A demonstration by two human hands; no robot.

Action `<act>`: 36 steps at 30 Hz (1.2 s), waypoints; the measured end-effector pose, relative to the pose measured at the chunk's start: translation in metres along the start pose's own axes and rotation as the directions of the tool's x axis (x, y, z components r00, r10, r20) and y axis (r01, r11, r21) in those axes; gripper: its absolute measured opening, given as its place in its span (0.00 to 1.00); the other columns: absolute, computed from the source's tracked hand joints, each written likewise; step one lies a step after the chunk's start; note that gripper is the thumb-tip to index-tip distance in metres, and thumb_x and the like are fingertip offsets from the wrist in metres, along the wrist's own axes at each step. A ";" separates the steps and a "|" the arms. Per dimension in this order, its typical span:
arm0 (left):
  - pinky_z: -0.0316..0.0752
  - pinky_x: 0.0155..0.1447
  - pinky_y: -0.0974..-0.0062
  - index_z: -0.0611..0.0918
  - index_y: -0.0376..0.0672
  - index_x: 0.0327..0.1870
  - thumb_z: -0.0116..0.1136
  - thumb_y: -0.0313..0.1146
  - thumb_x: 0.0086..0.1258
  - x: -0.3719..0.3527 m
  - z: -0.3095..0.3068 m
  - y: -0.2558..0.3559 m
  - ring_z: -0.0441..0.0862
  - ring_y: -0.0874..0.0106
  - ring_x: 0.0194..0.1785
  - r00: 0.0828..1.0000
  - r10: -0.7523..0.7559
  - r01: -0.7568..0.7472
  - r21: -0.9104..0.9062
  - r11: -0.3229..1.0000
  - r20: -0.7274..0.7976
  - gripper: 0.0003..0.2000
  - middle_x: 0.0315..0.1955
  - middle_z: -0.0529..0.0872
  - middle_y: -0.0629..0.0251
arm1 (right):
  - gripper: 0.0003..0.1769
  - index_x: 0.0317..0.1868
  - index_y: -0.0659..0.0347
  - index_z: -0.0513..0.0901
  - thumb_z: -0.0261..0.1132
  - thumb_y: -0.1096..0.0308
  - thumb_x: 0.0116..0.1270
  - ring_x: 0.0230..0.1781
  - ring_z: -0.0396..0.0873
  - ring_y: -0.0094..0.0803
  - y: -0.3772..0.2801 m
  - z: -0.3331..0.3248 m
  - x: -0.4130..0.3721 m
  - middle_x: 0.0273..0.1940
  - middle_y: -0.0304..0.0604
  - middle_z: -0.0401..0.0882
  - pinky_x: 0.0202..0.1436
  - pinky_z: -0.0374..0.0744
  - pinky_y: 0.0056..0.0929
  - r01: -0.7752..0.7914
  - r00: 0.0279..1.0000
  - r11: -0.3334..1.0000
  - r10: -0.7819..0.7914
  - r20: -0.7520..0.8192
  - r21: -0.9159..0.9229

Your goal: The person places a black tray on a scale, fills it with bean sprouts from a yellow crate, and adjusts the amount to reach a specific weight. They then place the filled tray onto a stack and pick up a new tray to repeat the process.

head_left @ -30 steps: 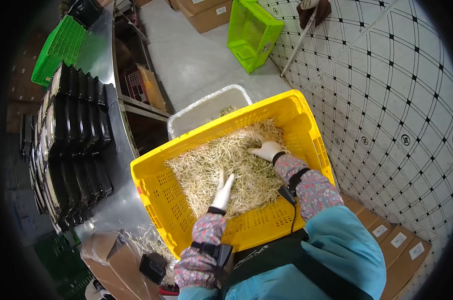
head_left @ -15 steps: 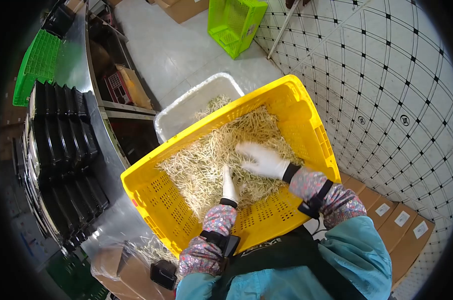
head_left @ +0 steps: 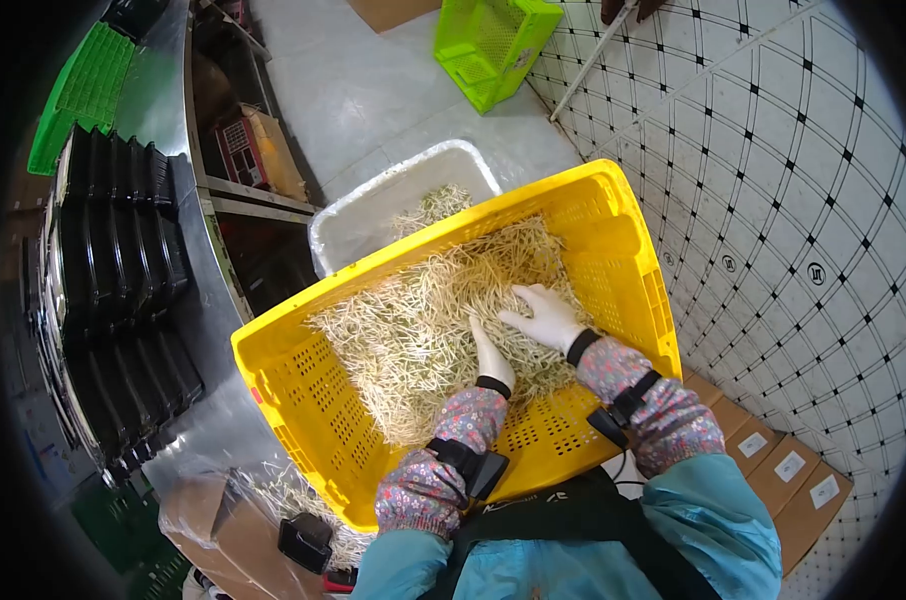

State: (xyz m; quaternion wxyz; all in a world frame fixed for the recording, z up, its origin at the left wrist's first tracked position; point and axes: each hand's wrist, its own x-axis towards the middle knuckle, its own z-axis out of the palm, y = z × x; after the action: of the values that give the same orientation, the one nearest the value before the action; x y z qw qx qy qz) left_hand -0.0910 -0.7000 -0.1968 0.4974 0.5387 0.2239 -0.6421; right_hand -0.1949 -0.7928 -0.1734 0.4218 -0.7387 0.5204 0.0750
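A yellow perforated crate (head_left: 363, 275) stands tilted across the view, with a heap of pale bean sprouts (head_left: 403, 350) inside. Both my hands wear white gloves and touch the sprouts. My left hand (head_left: 494, 362) is edge-on at the near side of the heap, its thumb stretched out and its other fingers mostly hidden in the sprouts. To its right, my right hand (head_left: 547, 319) lies on the heap with thumb and fingers apart, fingertips at the sprouts. I see no clump lifted in either hand.
Behind the crate is a white tub (head_left: 348, 225) with some sprouts. Stacked black trays (head_left: 123, 270) and a green basket (head_left: 83, 95) are on the metal table (head_left: 218, 390) at left. A lime crate (head_left: 493, 50) is on the floor; cardboard boxes (head_left: 773, 450) line the tiled wall.
My left hand has moved right, closer to my right hand. My right hand, blurred before, has shifted slightly right and is now sharp. The view has shifted a little.
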 end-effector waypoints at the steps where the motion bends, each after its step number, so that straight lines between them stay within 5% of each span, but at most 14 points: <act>1: 0.51 0.78 0.52 0.56 0.57 0.79 0.37 0.73 0.70 0.001 -0.001 -0.008 0.56 0.59 0.77 0.999 0.004 -0.002 -0.051 0.999 0.033 0.42 0.78 0.57 0.63 | 0.39 0.68 0.53 0.73 0.62 0.36 0.64 0.61 0.71 0.52 -0.015 -0.015 -0.012 0.62 0.52 0.74 0.61 0.74 0.47 0.047 0.999 0.996 -0.049 -0.021 -0.074; 5: 0.60 0.75 0.60 0.68 0.57 0.73 0.35 0.70 0.74 0.020 -0.010 -0.048 0.67 0.64 0.72 0.957 0.144 -0.046 -0.361 0.931 0.250 0.36 0.71 0.71 0.68 | 0.32 0.67 0.42 0.76 0.66 0.46 0.62 0.57 0.73 0.51 -0.050 -0.040 -0.043 0.60 0.49 0.74 0.55 0.77 0.50 0.284 0.929 0.905 -0.342 -0.143 -0.318; 8: 0.61 0.75 0.50 0.58 0.58 0.78 0.30 0.74 0.71 0.038 -0.036 -0.051 0.63 0.56 0.74 0.969 0.005 0.053 -0.226 0.973 0.249 0.41 0.76 0.60 0.59 | 0.34 0.70 0.39 0.72 0.66 0.51 0.63 0.63 0.70 0.54 -0.028 -0.023 -0.037 0.65 0.52 0.71 0.62 0.74 0.52 0.412 0.898 0.852 -0.440 -0.016 -0.323; 10: 0.58 0.74 0.42 0.37 0.55 0.81 0.33 0.73 0.71 0.002 -0.043 -0.020 0.50 0.49 0.80 0.986 -0.125 0.133 -0.076 0.988 0.108 0.46 0.81 0.36 0.57 | 0.36 0.72 0.38 0.70 0.67 0.52 0.63 0.66 0.68 0.55 -0.010 -0.009 -0.035 0.68 0.54 0.68 0.66 0.72 0.53 0.505 0.860 0.807 -0.501 0.098 -0.306; 12: 0.62 0.72 0.42 0.40 0.52 0.81 0.39 0.67 0.74 -0.027 -0.051 0.000 0.51 0.50 0.80 0.992 -0.100 0.097 0.050 0.994 0.079 0.44 0.81 0.39 0.56 | 0.37 0.74 0.40 0.67 0.67 0.52 0.64 0.70 0.65 0.57 -0.014 -0.014 -0.042 0.72 0.56 0.64 0.71 0.67 0.54 0.460 0.887 0.847 -0.450 0.103 -0.266; 15: 0.69 0.68 0.52 0.56 0.46 0.79 0.59 0.50 0.74 -0.033 -0.099 0.019 0.66 0.52 0.73 0.998 -0.048 0.029 0.372 0.928 0.042 0.39 0.74 0.63 0.53 | 0.37 0.73 0.47 0.67 0.66 0.49 0.65 0.70 0.65 0.56 -0.007 -0.028 -0.029 0.71 0.56 0.65 0.73 0.65 0.51 0.382 0.916 0.913 -0.395 -0.075 -0.141; 16: 0.66 0.71 0.59 0.60 0.42 0.77 0.66 0.44 0.69 -0.029 -0.114 0.022 0.65 0.52 0.73 0.988 0.132 -0.154 0.515 0.843 0.079 0.39 0.70 0.69 0.50 | 0.38 0.73 0.50 0.68 0.66 0.47 0.65 0.70 0.65 0.55 -0.002 -0.035 -0.022 0.71 0.57 0.66 0.73 0.65 0.50 0.318 0.932 0.944 -0.328 -0.152 -0.092; 18: 0.61 0.76 0.62 0.61 0.40 0.76 0.74 0.41 0.60 -0.017 -0.124 0.044 0.63 0.50 0.74 0.644 0.617 -0.569 0.822 -0.008 0.452 0.45 0.72 0.67 0.47 | 0.40 0.72 0.54 0.69 0.66 0.43 0.64 0.71 0.65 0.55 0.010 -0.045 -0.006 0.70 0.59 0.67 0.73 0.66 0.48 0.186 0.942 0.982 -0.172 -0.290 0.021; 20: 0.53 0.79 0.52 0.59 0.40 0.77 0.78 0.44 0.50 -0.034 -0.077 0.093 0.55 0.48 0.78 0.524 0.524 -0.584 0.731 -0.351 0.671 0.53 0.75 0.60 0.46 | 0.46 0.73 0.56 0.66 0.66 0.38 0.61 0.71 0.65 0.55 0.017 -0.043 0.019 0.68 0.61 0.68 0.72 0.67 0.46 0.025 0.972 0.998 -0.039 -0.233 -0.064; 22: 0.48 0.78 0.42 0.55 0.43 0.79 0.80 0.47 0.43 -0.024 -0.042 0.114 0.46 0.47 0.81 0.598 0.315 -0.487 0.647 -0.587 0.737 0.59 0.78 0.51 0.47 | 0.52 0.75 0.57 0.63 0.66 0.33 0.58 0.71 0.64 0.55 0.010 -0.039 0.025 0.68 0.62 0.68 0.71 0.68 0.47 -0.060 0.993 0.989 0.046 -0.105 -0.139; 25: 0.42 0.77 0.33 0.52 0.50 0.80 0.81 0.48 0.39 0.000 -0.007 0.123 0.42 0.47 0.81 0.742 0.085 -0.444 0.582 -0.682 0.665 0.63 0.79 0.47 0.50 | 0.62 0.79 0.54 0.53 0.68 0.29 0.51 0.72 0.63 0.53 -0.021 -0.032 0.013 0.71 0.60 0.63 0.68 0.69 0.55 0.038 0.989 0.959 0.004 0.146 -0.279; 28: 0.51 0.75 0.38 0.57 0.48 0.78 0.80 0.47 0.40 0.004 -0.013 0.099 0.56 0.51 0.77 0.714 0.047 -0.484 0.542 -0.687 0.698 0.59 0.72 0.63 0.53 | 0.63 0.79 0.48 0.53 0.76 0.38 0.47 0.74 0.58 0.61 -0.027 -0.004 -0.034 0.75 0.56 0.56 0.66 0.66 0.69 0.336 0.942 0.754 -0.258 0.216 -0.565; 31: 0.56 0.74 0.44 0.60 0.48 0.77 0.77 0.43 0.44 0.003 -0.077 0.035 0.62 0.56 0.73 0.660 0.170 -0.498 0.596 -0.630 0.731 0.54 0.68 0.68 0.56 | 0.61 0.80 0.38 0.50 0.78 0.46 0.49 0.75 0.54 0.64 -0.005 0.007 -0.056 0.78 0.50 0.51 0.66 0.62 0.76 0.521 0.853 0.588 -0.349 0.387 -0.619; 36: 0.56 0.73 0.42 0.59 0.47 0.77 0.78 0.42 0.46 -0.027 -0.078 0.039 0.59 0.52 0.74 0.666 0.282 -0.364 0.631 -0.685 0.690 0.53 0.73 0.63 0.55 | 0.60 0.81 0.36 0.46 0.75 0.56 0.52 0.74 0.57 0.63 -0.014 0.004 -0.040 0.80 0.50 0.46 0.62 0.68 0.72 0.450 0.893 0.598 -0.298 0.338 -0.663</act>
State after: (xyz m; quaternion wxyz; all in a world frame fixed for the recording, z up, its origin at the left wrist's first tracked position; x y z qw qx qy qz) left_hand -0.0219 -0.6413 -0.1875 0.0216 0.6978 -0.6712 -0.2492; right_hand -0.1999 -0.7598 -0.1461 0.1485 -0.9257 0.2367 0.2549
